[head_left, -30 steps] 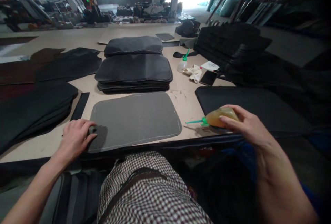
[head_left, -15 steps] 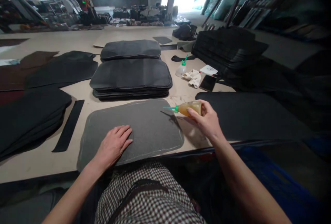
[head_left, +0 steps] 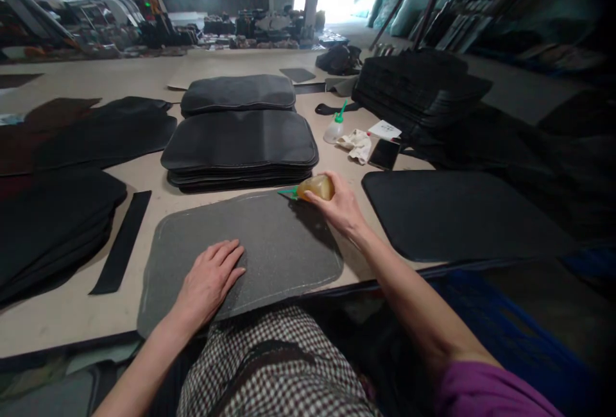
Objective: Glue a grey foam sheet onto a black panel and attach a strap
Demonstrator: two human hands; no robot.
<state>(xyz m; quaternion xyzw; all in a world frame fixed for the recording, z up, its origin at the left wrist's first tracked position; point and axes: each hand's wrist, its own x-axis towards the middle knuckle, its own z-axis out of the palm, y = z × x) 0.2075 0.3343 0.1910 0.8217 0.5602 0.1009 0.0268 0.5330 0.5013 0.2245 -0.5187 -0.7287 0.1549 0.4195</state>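
A grey panel (head_left: 269, 244) with rounded corners and a pale line along its border lies on the table. My left hand (head_left: 209, 279) rests flat on its left part, fingers stretched out and holding nothing. My right hand (head_left: 339, 202) is wrapped round a squeeze bottle (head_left: 316, 187) of amber liquid with a green nozzle. The bottle is tilted on its side, its tip pointing left at the panel's far edge. Whether the tip touches the panel I cannot tell. Behind the panel is a stack of black padded pieces (head_left: 238, 141).
A black panel (head_left: 452, 212) lies at right, black sheets (head_left: 52, 231) and a black strip (head_left: 122, 244) at left. Farther back stand a second bottle (head_left: 333, 129), a cloth (head_left: 355, 145), a phone (head_left: 384, 154) and a tall black stack (head_left: 414, 86).
My right hand has moved left and slightly away from me with the bottle, bringing the nozzle along the panel's far edge. My left hand stays on the panel.
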